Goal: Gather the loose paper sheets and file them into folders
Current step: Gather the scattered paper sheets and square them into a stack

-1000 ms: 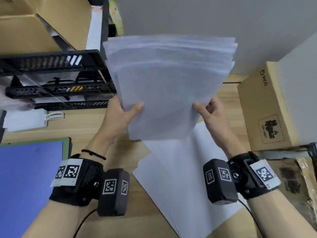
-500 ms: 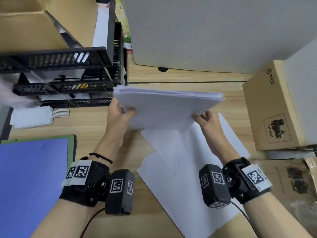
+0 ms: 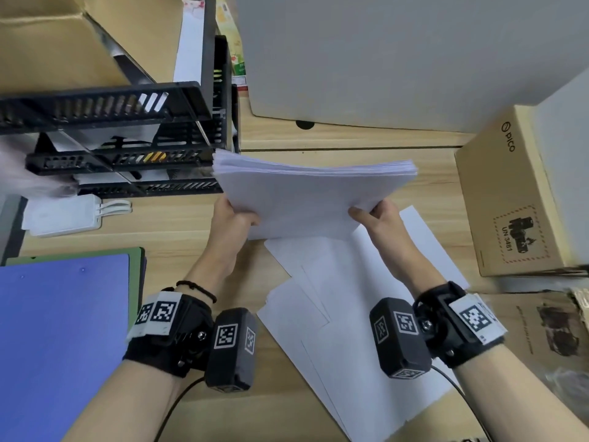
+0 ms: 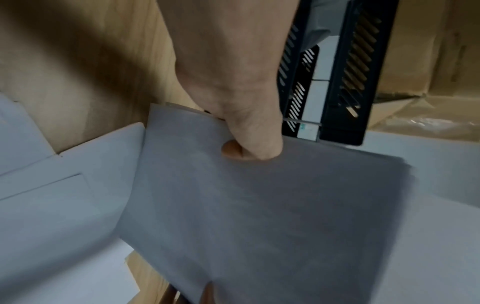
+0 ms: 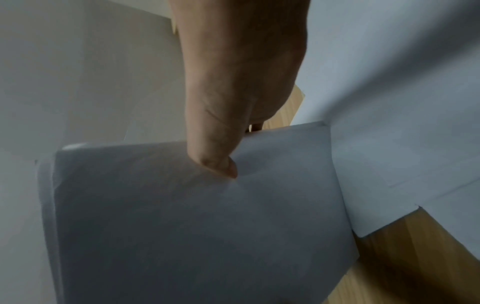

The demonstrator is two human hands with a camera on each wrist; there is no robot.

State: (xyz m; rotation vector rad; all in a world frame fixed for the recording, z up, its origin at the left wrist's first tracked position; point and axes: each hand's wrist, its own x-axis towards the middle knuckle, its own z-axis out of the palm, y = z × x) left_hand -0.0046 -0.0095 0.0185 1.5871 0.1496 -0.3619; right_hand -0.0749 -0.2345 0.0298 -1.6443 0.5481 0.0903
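While both hands (image 3: 306, 218) grip paper stack (image 3: 306, 193) | tray rack (image 3: 127, 138) left | box (image 3: 516, 199) right

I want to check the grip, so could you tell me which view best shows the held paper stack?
The head view: it shows the whole paper stack held by both hands. Each wrist view shows only a near corner under one thumb.

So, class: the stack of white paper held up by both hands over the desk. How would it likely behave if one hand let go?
The paper stack would probably droop: it is thin, held only where the left hand and right hand pinch its near edge. Its far edges already fan apart, so sheets might slide loose.
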